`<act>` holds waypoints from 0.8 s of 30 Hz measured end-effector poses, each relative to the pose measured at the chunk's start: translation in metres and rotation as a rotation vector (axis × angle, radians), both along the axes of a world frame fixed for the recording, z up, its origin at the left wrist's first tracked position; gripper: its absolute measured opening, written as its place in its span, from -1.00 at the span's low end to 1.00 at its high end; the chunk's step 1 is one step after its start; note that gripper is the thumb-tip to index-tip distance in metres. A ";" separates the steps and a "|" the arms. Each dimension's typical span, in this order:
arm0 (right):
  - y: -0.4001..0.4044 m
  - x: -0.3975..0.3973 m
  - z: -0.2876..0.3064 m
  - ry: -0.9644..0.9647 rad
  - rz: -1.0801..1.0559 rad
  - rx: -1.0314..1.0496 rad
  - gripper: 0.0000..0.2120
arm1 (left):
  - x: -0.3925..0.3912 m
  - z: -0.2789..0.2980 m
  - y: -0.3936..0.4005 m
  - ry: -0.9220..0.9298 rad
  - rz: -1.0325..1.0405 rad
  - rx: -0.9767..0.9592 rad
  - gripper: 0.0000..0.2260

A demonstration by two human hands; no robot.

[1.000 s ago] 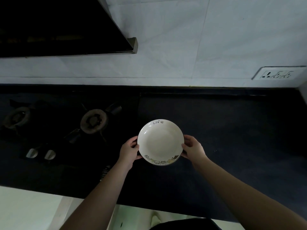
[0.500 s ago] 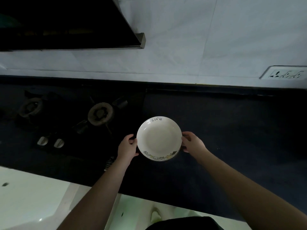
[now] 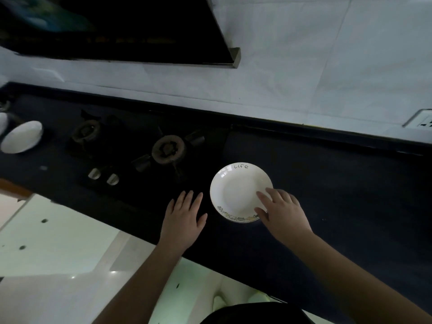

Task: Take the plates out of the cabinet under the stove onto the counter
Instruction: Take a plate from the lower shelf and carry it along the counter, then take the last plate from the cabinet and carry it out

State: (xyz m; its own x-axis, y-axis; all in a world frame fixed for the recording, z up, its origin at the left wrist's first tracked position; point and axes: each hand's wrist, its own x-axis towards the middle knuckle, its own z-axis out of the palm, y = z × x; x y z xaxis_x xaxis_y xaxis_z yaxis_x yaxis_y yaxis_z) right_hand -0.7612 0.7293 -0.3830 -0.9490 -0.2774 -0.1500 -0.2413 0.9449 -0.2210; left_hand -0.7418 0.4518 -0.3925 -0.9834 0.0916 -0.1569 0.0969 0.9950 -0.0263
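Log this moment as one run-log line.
plate: resting on counter, right of stove | left hand: open, off plate, flat over counter | right hand: fingers on plate rim, no closed grip

The right hand [image 3: 281, 212] hides the plate's [image 3: 236, 190] lower right rim; the wall socket [image 3: 422, 119] is cut off.

Dark counter [image 3: 339, 183] bearing plate [image 3: 236, 190], stove [image 3: 140, 150]

Range hood [image 3: 112, 26], wall socket [image 3: 420, 118], 2 stove knobs [image 3: 104, 176].
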 end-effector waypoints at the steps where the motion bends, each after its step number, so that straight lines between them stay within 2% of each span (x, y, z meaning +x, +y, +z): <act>1: -0.002 0.003 0.000 0.018 0.024 -0.003 -0.49 | 0.006 0.001 0.000 0.005 0.007 0.001 -0.44; 13: -0.061 0.037 0.012 0.039 0.314 -0.042 -0.40 | 0.105 0.022 -0.020 0.031 0.209 0.004 -0.44; 24: -0.160 0.110 0.031 0.131 0.684 0.017 -0.44 | 0.254 0.055 -0.083 0.092 0.496 0.025 -0.45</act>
